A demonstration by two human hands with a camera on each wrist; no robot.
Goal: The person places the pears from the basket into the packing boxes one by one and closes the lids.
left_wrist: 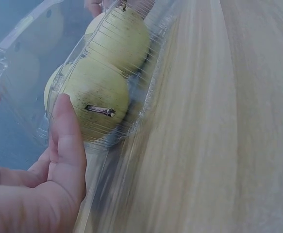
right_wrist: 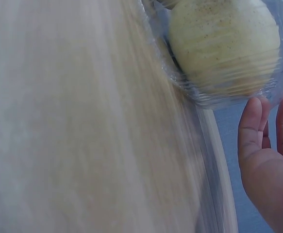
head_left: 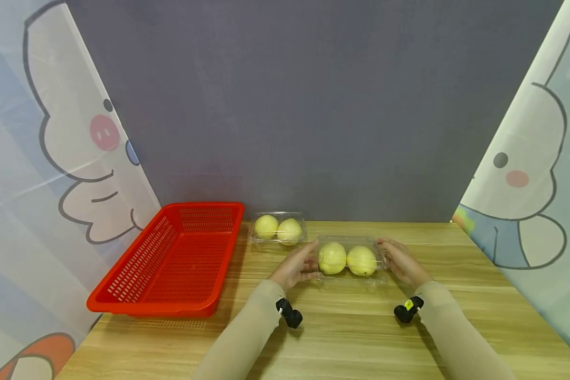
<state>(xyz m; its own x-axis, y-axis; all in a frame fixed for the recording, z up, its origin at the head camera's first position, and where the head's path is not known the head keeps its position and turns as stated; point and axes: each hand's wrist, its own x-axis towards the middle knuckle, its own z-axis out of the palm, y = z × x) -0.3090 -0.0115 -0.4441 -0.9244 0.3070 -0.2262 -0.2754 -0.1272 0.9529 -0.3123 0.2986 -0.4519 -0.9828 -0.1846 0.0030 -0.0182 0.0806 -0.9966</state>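
Two yellow-green pears (head_left: 332, 258) sit side by side in a clear plastic box (head_left: 351, 279); the left wrist view shows a pear's stem (left_wrist: 100, 110). A clear flap, likely the box's lid (left_wrist: 15, 73), stands tilted behind the pears. At the box's left end is my left hand (head_left: 295, 265), fingers extended, one fingertip against the plastic. From the right end, my right hand (head_left: 404, 262) touches the box's corner with its fingertips, fingers only slightly bent. The right hand's thumb is mostly out of its wrist view. Whether the box is lifted I cannot tell.
A second clear box (head_left: 279, 245) with two pears stands behind and left of the hands, near the grey back panel (head_left: 285, 116). On the left of the wooden table (head_left: 351, 338) is a red plastic basket (head_left: 171, 309). Printed curtains (head_left: 541, 211) hang at both sides.
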